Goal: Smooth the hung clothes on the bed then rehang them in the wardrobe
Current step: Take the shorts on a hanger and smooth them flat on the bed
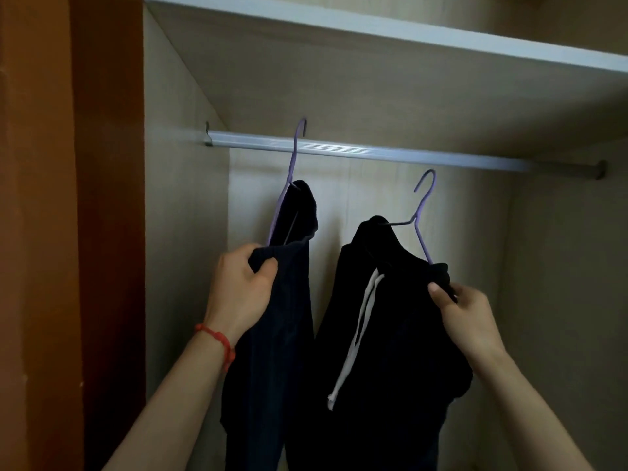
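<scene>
While hands (pixel 238 287) grip, 2 dark, perhaps knit garments (pixel 390 317) sag.

Wardrobe interior, beige panels; orange-brown door edge (pixel 71 232) at L. White shelf (pixel 373 28) above metal rail (pixel 390 154).
Item 1: purple wire hanger (pixel 291 171), hook set over rail, w/ dark navy garment (pixel 282 317) draped on it. Garment's top edge is gripped by L hand (pixel 239 290); red string bracelet (pixel 217 341) worn at wrist.
Item 2: second purple hanger (pixel 421 212), hook below rail, not on it, w/ black garment (pixel 384 351) w/ white drawstring (pixel 356 334). Garment's upper R corner is pinched by R hand (pixel 465 314).
</scene>
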Motion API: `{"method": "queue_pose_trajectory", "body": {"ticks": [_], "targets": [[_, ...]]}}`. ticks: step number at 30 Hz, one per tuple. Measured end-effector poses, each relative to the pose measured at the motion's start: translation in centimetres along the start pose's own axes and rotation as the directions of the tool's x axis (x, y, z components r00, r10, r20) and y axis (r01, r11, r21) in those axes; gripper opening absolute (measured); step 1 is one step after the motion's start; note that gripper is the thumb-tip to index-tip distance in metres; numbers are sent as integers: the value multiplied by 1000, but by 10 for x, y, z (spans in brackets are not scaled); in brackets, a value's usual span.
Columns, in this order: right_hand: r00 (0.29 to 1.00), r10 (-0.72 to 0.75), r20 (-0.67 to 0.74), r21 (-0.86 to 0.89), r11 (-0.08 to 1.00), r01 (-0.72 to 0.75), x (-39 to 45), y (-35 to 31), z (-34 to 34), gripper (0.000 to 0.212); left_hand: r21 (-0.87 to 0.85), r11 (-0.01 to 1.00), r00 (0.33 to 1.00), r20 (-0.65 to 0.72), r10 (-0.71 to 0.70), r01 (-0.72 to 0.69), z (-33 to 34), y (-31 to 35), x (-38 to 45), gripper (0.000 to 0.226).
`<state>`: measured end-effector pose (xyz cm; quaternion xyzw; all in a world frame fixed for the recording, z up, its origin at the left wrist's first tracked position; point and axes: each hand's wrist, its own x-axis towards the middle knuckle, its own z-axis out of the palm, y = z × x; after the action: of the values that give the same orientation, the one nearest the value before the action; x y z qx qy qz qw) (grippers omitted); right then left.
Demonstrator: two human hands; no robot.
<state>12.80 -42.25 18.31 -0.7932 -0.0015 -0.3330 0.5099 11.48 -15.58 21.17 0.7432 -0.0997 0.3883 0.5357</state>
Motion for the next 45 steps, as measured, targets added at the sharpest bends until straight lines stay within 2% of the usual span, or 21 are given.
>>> {"method": "queue_pose_trajectory", "body": {"ticks": [6,10,13,15,19,23,29,34,41,45], "targets": [[989,-82,-124,-65,995,74,-37,11,-28,27,-120,993,999,51,-11,17,2,-7,-37,12],[979,-110,-173,-104,990,93,-69,-1,-41,23,-196,981,997,82,13,4,2,-8,-51,21],[973,-104,-205,-171,983,69,-92,-10,-48,30,-261,965,988,150,19,21,1,-9,-58,21],[961,-101,-256,-239,970,38,-110,-15,-50,33,-320,946,977,213,18,52,-1,-15,-64,12],[930,-71,-360,-317,947,-50,-158,-31,-43,30,-427,896,944,330,26,124,-10,-32,-86,7],[865,-3,-501,-279,947,-158,-227,-56,-23,27,-501,852,886,451,106,153,-36,-48,-108,6],[725,41,-688,-278,907,-315,-333,-109,5,27,-546,805,763,615,199,230,-85,-56,-130,24],[608,46,-793,-299,839,-454,-399,-162,0,24,-563,766,631,725,278,310,-104,-40,-149,10],[513,3,-859,-320,777,-541,-472,-211,-16,29,-593,734,565,747,349,331,-131,-19,-185,24],[458,-29,-888,-319,756,-572,-510,-225,-24,26,-634,697,559,729,395,336,-155,-6,-207,30]]}}
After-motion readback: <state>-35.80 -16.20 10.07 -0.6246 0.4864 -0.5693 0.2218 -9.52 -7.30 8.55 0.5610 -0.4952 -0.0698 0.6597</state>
